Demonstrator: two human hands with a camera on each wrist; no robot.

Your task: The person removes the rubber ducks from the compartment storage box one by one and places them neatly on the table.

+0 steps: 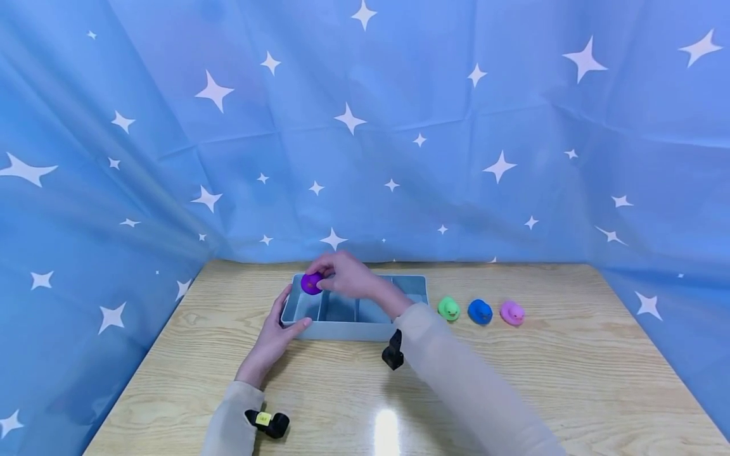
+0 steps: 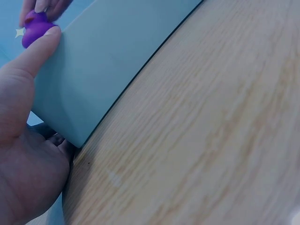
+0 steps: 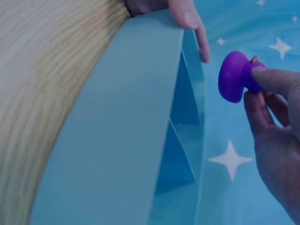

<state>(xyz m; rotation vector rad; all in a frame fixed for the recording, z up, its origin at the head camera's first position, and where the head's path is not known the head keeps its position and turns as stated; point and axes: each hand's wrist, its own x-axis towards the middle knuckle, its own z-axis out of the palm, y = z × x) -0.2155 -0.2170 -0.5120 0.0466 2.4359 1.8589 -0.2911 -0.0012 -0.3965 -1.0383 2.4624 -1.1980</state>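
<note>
A purple rubber duck point(image 3: 233, 75) with an orange beak is pinched between thumb and fingers of my right hand point(image 1: 349, 275). The right wrist view shows the duck held above the box's rim, not touching it. In the head view it appears over the leftmost compartment of the light blue divided box point(image 1: 353, 330). My left hand point(image 1: 274, 335) grips the left end of this box, thumb on the front rim and fingers along the left side. Seen from the left wrist, the thumb point(image 2: 40, 51) lies over the box's edge; the other fingers are partly hidden.
Right of the box, a green duck point(image 1: 448, 308), a blue duck point(image 1: 480, 312) and a pink duck point(image 1: 512, 313) stand in a row on the wooden table point(image 1: 599, 367). A blue star-patterned curtain point(image 1: 422, 202) hangs behind the table.
</note>
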